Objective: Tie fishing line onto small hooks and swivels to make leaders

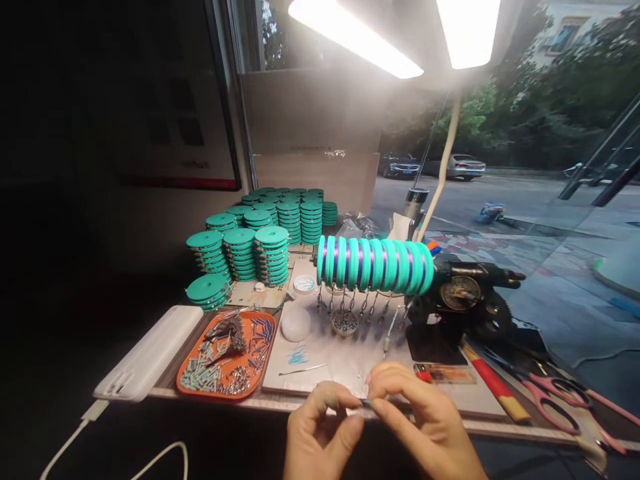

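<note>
Pinching tube beside parts-filled tray

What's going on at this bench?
A person's left hand and right hand pinch a small piece between them. Behind them a row of teal spools wound with purple line sits on a black winder. Stacks of more spools stand at back left, and an orange tray holds tiny parts.

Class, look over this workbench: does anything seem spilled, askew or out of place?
A short stack of teal spools leans askew beside the upright stacks. Blue scraps lie loose on the white board, outside the orange tray.
</note>
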The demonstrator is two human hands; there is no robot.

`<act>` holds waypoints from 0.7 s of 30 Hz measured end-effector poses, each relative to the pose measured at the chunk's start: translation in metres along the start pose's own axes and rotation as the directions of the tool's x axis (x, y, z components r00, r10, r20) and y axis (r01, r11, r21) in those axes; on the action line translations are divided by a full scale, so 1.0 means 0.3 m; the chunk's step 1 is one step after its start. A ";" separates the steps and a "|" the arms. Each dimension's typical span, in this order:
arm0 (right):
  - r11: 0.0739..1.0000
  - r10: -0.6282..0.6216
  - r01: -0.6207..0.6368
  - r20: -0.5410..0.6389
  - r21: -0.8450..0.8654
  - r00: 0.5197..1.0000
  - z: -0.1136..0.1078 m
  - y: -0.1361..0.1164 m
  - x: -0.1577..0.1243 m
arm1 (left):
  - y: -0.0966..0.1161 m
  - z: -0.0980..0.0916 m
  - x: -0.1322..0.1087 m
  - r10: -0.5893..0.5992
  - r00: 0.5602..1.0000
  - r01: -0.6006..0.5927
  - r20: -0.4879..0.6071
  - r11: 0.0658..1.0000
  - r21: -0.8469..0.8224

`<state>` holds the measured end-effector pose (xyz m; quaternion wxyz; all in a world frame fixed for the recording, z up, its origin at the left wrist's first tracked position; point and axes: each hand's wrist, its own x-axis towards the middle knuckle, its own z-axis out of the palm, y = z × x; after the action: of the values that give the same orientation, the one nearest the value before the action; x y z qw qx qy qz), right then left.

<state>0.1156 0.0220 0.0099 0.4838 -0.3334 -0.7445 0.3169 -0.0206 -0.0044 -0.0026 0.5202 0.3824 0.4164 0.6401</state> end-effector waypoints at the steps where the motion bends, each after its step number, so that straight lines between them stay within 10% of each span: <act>1: 1.000 0.000 0.000 -0.001 0.012 1.000 0.004 0.000 0.000 | -0.009 0.014 0.012 -0.049 0.999 0.048 -0.011 0.994 -0.096; 7: 1.000 -0.008 0.008 0.002 0.028 1.000 0.014 0.008 0.004 | -0.014 0.047 0.031 -0.126 0.991 0.137 0.054 0.945 -0.298; 21: 0.936 -0.075 0.120 0.144 -0.330 0.987 -0.066 -0.037 0.033 | -0.033 0.022 0.046 -0.165 0.967 0.204 0.192 0.958 -0.202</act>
<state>0.1288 0.0266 0.0303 0.3855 -0.3527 -0.8332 0.1811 -0.0134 0.0112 -0.0086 0.6512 0.3361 0.3302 0.5949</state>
